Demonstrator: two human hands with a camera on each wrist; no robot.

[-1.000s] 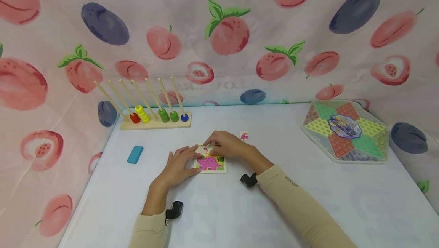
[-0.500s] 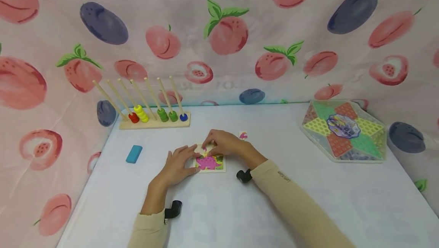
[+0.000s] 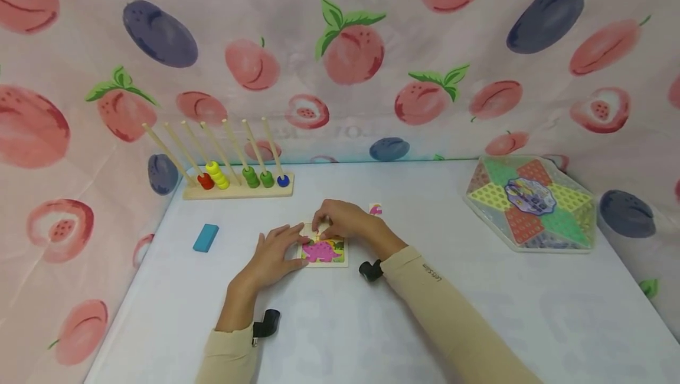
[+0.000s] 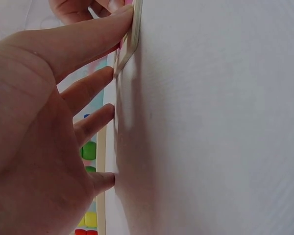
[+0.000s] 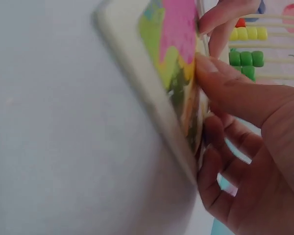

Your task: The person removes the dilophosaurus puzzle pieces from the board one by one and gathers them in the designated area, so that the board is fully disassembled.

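Observation:
A small jigsaw puzzle board with a pink dinosaur picture lies on the white table, its upper left part pale. My left hand rests at its left side. In the left wrist view the thumb presses the board's edge, and the other fingers stretch out, spread apart. Over the board's upper part, my right hand pinches a small puzzle piece between thumb and index finger. Those fingers mostly hide the piece. Behind the right hand lies a loose puzzle piece with a pink print.
A wooden bead rack with upright rods and coloured beads stands at the back left. Nearer lies a blue block. A hexagonal clear case with coloured patterned panels sits at the back right, before a fruit-print cloth.
My right forearm and wrist have shifted slightly left, while the fingers stay over the board's upper part. The pink bit seen between them is now covered. My left hand keeps its place on the board.

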